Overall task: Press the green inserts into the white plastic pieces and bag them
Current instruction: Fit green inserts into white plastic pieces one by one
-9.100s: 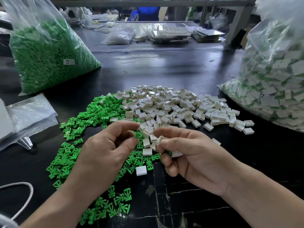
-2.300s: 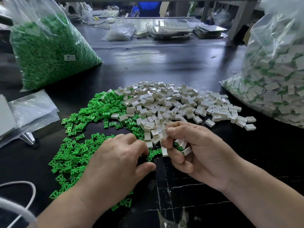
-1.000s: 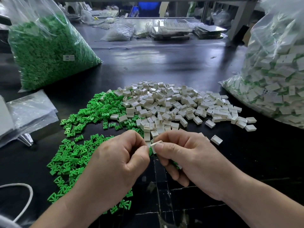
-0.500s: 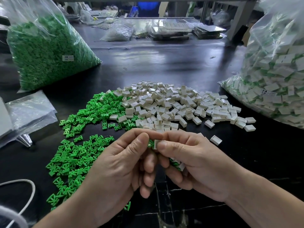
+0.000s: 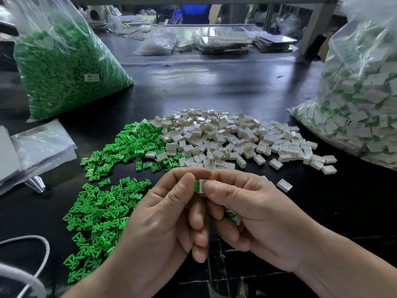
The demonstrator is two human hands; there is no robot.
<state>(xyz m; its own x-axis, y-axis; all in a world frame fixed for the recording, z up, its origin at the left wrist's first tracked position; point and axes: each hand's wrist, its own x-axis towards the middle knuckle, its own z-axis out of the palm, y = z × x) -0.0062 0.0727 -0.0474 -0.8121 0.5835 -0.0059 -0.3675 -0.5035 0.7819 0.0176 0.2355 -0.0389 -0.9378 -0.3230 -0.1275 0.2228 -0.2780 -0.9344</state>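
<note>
Both hands are held together just above the counter [image 5: 214, 82], the left hand [image 5: 163, 222] and the right hand [image 5: 253, 216] touching at the fingertips. A white piece [image 5: 201, 186] is pinched between the right thumb and forefinger. A green insert [image 5: 196, 186] is pinched by the left thumb and forefinger and set against its open side. Only a sliver of green is seen, so the insert is judged partly pressed in and not yet seated. A few assembled pieces [image 5: 233, 216] are held under the curled lower fingers of the right hand, not yet bagged.

Beyond the hands, a pile of white pieces [image 5: 225, 138] is spread on the counter, and loose green inserts [image 5: 103, 211] are scattered to its left. Much is judged to be left, since both heaps are large and a full stock bag of inserts [image 5: 62, 67] is stood at the far left. A large clear bag [image 5: 361, 108] at the right is well filled with white pieces showing green, so a good deal is taken as done.

How deep the insert sits cannot be told, as the joint is covered by the thumbs. The count of pieces in the right palm is hidden too. The clear bag is cut off by the frame edge, and its mouth is not seen.
</note>
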